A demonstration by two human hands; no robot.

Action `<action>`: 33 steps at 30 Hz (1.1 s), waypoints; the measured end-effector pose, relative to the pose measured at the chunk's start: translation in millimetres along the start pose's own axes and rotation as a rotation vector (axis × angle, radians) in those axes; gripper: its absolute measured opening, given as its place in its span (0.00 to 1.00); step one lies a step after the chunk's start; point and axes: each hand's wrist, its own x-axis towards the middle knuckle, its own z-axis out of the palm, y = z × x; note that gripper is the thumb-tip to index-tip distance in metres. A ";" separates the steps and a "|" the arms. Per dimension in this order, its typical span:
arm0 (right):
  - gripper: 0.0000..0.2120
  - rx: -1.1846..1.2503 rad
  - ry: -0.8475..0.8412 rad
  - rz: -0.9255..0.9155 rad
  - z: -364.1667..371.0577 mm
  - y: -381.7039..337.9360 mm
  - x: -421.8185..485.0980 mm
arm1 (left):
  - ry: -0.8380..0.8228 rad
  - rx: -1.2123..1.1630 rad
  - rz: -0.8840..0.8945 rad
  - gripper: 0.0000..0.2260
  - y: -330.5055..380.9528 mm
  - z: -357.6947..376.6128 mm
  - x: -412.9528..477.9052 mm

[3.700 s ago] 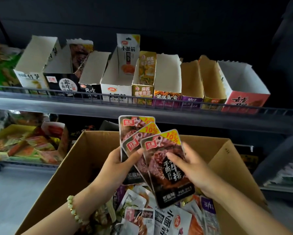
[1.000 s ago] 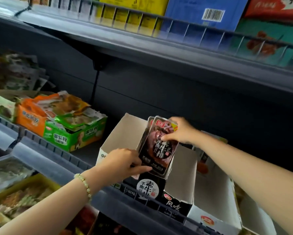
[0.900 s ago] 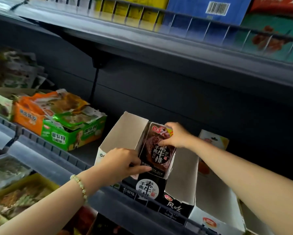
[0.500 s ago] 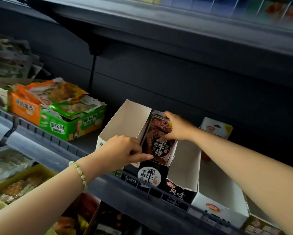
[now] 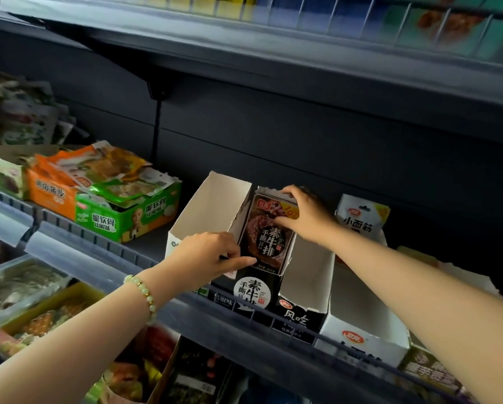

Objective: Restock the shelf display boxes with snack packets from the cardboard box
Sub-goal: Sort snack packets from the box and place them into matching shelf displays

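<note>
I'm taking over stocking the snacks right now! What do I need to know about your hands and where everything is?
Left hand: grips the front left edge of the black display box, steadying it.
Right hand: pinches the tops of the snack packets, which stand upright inside that box.
Done: this bunch of packets sits in its matching box, but is not yet let go.
Left: release them, then fill the empty white box on its left and the empty narrow box on its right. The cardboard box is out of view.
</note>
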 end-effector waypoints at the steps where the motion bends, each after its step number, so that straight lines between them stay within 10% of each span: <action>1: 0.27 0.003 0.006 -0.006 -4.9 -1.0 -8.3 | 0.007 -0.004 -0.013 0.42 1.5 -0.6 -0.9; 9: 0.29 0.116 -0.103 -0.007 -61.7 28.0 -140.1 | -0.026 0.146 -0.110 0.50 57.1 -16.9 -25.6; 18: 0.31 0.109 -0.260 0.103 -104.4 72.4 -341.7 | -0.214 -0.058 0.074 0.33 202.5 9.8 -96.3; 33: 0.32 0.325 -0.678 0.322 1.4 91.4 -513.0 | -0.817 0.070 0.126 0.35 272.8 156.1 -196.6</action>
